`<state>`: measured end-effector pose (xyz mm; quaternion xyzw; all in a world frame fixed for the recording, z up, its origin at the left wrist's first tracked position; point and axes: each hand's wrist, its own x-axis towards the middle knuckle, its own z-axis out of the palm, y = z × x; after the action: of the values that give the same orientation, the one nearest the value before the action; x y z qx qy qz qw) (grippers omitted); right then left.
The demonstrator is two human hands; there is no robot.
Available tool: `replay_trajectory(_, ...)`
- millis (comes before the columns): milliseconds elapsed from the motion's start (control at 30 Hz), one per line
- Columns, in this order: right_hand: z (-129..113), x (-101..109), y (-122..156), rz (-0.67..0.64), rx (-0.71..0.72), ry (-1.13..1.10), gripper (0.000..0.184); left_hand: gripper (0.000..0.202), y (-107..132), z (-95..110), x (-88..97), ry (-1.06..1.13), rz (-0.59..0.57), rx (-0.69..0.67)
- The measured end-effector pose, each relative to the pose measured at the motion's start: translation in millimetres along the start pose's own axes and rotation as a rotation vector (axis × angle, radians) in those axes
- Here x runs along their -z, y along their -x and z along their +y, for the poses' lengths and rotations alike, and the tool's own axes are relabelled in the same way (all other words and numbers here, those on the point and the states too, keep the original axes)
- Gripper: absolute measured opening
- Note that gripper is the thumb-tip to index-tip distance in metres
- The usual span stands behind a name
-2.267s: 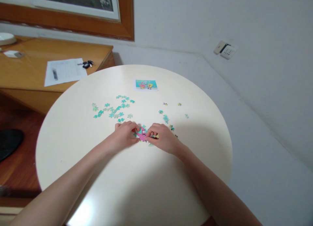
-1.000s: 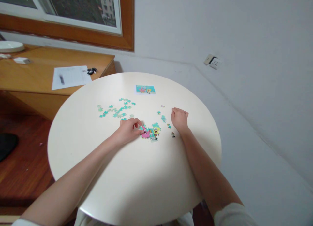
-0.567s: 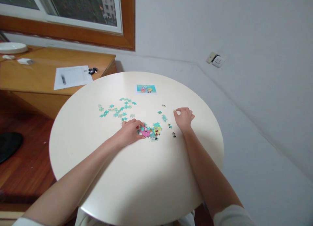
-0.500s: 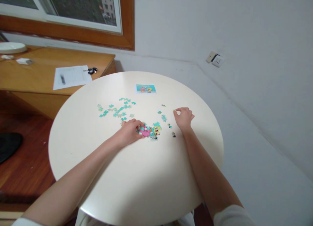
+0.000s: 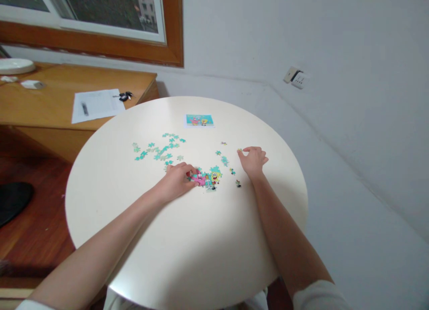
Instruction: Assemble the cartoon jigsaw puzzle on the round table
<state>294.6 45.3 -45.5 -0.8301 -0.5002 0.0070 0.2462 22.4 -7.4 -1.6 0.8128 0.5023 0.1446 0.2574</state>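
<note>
The joined part of a jigsaw puzzle (image 5: 208, 179), with a pink starfish and a yellow sponge figure, lies flat on the round table (image 5: 187, 247). My left hand (image 5: 179, 179) is at its left edge, thumb and forefinger curved around the pink part and gripping it. To the right, my right hand (image 5: 252, 161) rests low over the table. Its thumb and forefinger are closed on a small jigsaw piece (image 5: 239, 150), whose picture is too small to make out. Several loose pieces, among them a dark one (image 5: 238, 183) and a teal one (image 5: 218, 153), lie between the hands.
Many teal and pale green pieces (image 5: 164, 150) are scattered at the left of the table. A picture card (image 5: 200, 120) lies near the far edge. On the wooden desk (image 5: 50, 104) are a sheet of paper (image 5: 100, 105) and keys (image 5: 125, 96). A wall stands close on the right.
The view has shifted very slightly. Both hands stay almost where they were, and the joined puzzle and loose pieces show no clear movement.
</note>
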Motion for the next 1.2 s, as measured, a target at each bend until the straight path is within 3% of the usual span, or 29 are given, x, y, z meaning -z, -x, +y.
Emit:
replay_trajectory(500, 2.5, -1.3, -2.8, 0.026, 0.108, -0.113, 0.019, 0.010, -2.2, -14.4, -7.2, 0.066, 0.171, -0.083)
replay_trajectory(767, 0.2, 2.0, -2.6, -0.010, 0.154, -0.312, 0.008, 0.010, -2.2, -10.1, -3.3, 0.089, 0.171, -0.066)
replay_trajectory(1000, -9.4, 10.4, 7.4, 0.027, 0.182, -0.566, 0.012, 0.013, -2.5, -11.7, -4.5, 0.131, 0.220, -0.120)
replay_trajectory(1100, -24.1, 19.2, 20.2, -0.027, 0.271, -0.667, 0.023, 0.013, -1.9, -9.0, -3.1, 0.161, 0.225, -0.126)
replay_trajectory(1200, -43.4, 27.4, 37.9, -0.202, 0.379, -0.759, 0.021, 0.013, -0.4, -4.6, -0.7, 0.210, 0.227, -0.139)
